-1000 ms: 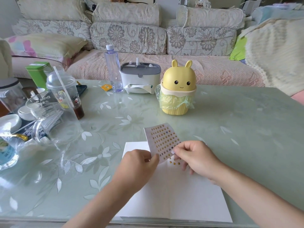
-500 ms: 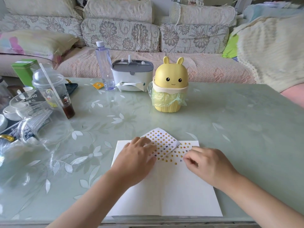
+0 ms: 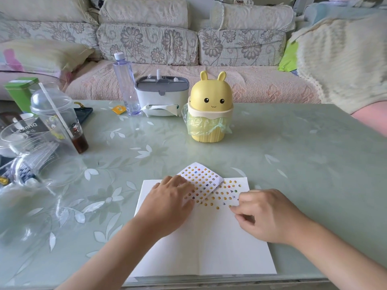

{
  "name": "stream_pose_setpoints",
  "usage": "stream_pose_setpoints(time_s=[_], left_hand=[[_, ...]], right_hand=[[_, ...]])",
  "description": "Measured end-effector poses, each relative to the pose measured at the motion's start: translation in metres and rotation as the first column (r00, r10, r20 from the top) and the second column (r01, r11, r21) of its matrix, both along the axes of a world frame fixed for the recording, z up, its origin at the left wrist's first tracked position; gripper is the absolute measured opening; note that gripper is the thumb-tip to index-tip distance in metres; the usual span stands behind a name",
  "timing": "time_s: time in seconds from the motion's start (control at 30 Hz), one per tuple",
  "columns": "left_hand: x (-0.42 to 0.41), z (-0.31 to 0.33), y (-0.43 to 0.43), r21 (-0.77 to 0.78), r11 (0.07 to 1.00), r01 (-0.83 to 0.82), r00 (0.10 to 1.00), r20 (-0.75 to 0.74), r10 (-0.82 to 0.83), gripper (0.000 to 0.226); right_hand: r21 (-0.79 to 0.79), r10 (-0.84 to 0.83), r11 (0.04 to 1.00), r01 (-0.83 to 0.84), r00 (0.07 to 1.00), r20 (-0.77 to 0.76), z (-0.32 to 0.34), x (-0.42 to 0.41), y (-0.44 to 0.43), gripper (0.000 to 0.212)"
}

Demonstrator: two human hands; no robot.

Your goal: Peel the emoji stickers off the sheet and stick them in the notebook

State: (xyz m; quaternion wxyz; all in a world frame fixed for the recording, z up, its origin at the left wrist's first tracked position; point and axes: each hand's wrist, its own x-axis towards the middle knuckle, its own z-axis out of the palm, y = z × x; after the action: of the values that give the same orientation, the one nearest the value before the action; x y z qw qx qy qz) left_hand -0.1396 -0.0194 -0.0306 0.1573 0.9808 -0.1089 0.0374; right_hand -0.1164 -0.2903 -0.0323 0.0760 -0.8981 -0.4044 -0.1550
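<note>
An open white notebook point(image 3: 209, 248) lies at the near edge of the table. The emoji sticker sheet point(image 3: 202, 180) lies slanted across its top left corner. My left hand point(image 3: 167, 204) rests flat on the sheet's near part, fingers fairly straight. Rows of small emoji stickers point(image 3: 227, 194) sit on the notebook's upper right page. My right hand point(image 3: 266, 214) is on that page with fingers curled, its fingertips down at the lowest stickers; whether a sticker is under them is hidden.
A yellow bunny-shaped bin point(image 3: 210, 109) with a green bag stands beyond the notebook. Behind it are a tissue box point(image 3: 161, 97) and a clear bottle point(image 3: 125, 84). Plastic cups point(image 3: 56, 118) and clutter fill the left side. A sofa runs along the back.
The sheet went from held up in both hands to lying on the notebook under my left hand. My right hand moved off the sheet down to the stickers on the page.
</note>
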Motion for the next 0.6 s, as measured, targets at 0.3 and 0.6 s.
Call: stream_pose_setpoints(time_s=[0.3,0.6], left_hand=[[0.003,-0.001,-0.007,-0.015,1.000,0.008,1.000,0.014,-0.008,0.035],[-0.004,-0.005,-0.009,-0.238,0.971,0.036,0.987,0.159,0.002,0.041]], right_hand=[[0.059,-0.033,0.998,0.035,0.999,-0.031,0.000,-0.007,-0.003,0.022],[0.098,-0.063,0.992,0.078,0.986,-0.152,0.013,-0.004,0.031,0.034]])
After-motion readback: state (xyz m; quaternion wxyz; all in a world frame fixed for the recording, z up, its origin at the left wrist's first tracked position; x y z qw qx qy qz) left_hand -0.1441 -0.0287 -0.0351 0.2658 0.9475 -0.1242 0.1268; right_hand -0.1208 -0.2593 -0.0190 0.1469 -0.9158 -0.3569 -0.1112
